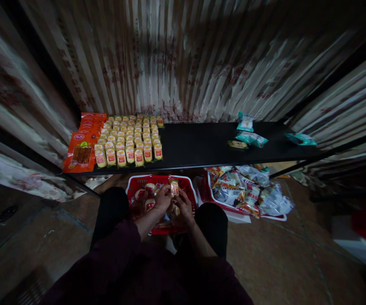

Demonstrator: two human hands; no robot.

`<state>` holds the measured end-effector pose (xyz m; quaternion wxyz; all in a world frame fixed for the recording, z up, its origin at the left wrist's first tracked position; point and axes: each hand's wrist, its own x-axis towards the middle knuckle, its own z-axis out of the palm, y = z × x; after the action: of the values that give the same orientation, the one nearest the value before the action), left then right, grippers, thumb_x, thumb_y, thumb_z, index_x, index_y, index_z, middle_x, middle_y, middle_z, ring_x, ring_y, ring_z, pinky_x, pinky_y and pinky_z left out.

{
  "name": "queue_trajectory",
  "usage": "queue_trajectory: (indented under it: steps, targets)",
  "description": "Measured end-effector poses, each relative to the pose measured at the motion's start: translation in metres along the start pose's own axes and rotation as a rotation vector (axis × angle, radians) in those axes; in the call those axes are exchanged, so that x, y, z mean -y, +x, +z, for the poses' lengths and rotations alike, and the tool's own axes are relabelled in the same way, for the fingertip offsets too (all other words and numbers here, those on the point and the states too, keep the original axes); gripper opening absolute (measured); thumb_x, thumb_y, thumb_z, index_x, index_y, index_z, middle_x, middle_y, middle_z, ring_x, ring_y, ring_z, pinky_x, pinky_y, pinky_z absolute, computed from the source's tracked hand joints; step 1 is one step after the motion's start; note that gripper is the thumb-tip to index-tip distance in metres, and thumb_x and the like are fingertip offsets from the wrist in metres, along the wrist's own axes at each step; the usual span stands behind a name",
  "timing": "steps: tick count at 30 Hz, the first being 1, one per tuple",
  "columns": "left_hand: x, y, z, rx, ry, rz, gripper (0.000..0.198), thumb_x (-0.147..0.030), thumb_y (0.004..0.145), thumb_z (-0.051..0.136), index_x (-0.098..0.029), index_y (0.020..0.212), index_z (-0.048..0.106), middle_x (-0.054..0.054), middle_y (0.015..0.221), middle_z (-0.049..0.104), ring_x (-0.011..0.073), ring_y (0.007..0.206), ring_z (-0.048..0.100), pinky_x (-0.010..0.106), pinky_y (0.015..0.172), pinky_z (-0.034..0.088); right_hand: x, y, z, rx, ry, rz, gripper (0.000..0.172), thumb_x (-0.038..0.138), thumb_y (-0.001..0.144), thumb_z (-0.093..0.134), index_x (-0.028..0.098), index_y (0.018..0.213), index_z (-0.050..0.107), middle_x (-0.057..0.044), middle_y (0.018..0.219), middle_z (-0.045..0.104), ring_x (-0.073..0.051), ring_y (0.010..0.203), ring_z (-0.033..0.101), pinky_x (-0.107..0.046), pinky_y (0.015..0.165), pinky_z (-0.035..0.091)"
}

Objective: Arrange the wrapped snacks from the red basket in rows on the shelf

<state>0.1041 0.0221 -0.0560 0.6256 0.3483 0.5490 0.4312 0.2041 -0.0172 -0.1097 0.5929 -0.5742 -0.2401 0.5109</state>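
Both of my hands are over a red basket (187, 183) with a white rim, which stands between my knees. A small wrapped cake (174, 187) with a yellow wrapper and a red-and-white label is held upright between them. My left hand (163, 199) pinches its left side, and my right hand (183, 205) grips it from the lower right. More wrapped snacks (141, 195) lie in the basket, partly hidden by my hands. On the black shelf (198, 144) just beyond, rows of matching wrapped cakes (128, 140) stand packed together.
Orange snack packets (83, 148) line the shelf's left end. Teal packets (251, 138) and a yellow packet (238, 144) lie toward its right. A second red basket (205, 190), heaped with clear and white bags (249, 188), is right of my knee. A striped curtain (183, 63) hangs behind.
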Motion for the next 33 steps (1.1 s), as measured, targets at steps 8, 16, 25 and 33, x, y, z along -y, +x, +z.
queue_trajectory:
  steps: [8,16,25,33]
  targets:
    - [-0.009,0.001,0.004,0.073,0.131,0.059,0.036,0.003,0.072,0.050,-0.018,0.097,0.065,0.004,0.098,0.070,0.0129,0.090,0.065,0.027,0.087,0.050,0.012,0.001,0.005,-0.035,-0.065,-0.069,0.049,0.043,0.067,0.071,0.025,0.112,0.067,-0.003,0.104,0.072,-0.024,0.095,0.066,-0.037,0.082,0.053]
    - [-0.014,0.004,0.007,0.079,0.237,0.192,0.030,-0.001,0.076,0.053,-0.018,0.099,0.063,0.005,0.098,0.069,0.0134,0.091,0.064,0.030,0.091,0.050,0.028,0.002,0.012,-0.085,-0.099,-0.145,0.050,0.046,0.068,0.070,0.024,0.114,0.065,-0.007,0.104,0.072,-0.026,0.096,0.066,-0.041,0.084,0.054]
    - [-0.036,0.012,0.018,0.029,0.367,0.338,0.030,-0.011,0.078,0.056,-0.020,0.107,0.062,0.007,0.109,0.066,0.0169,0.099,0.061,0.034,0.094,0.047,0.069,0.019,0.023,-0.032,-0.193,-0.338,0.045,0.043,0.073,0.067,0.021,0.113,0.063,-0.008,0.109,0.069,-0.024,0.099,0.065,-0.040,0.090,0.051]
    - [-0.057,0.030,0.029,-0.010,0.378,0.372,0.033,-0.004,0.077,0.044,-0.019,0.102,0.061,0.005,0.105,0.066,0.0150,0.096,0.061,0.032,0.093,0.046,0.098,0.043,0.037,-0.034,-0.315,-0.368,0.043,0.042,0.076,0.061,0.020,0.113,0.062,-0.009,0.109,0.069,-0.024,0.099,0.064,-0.041,0.095,0.047]
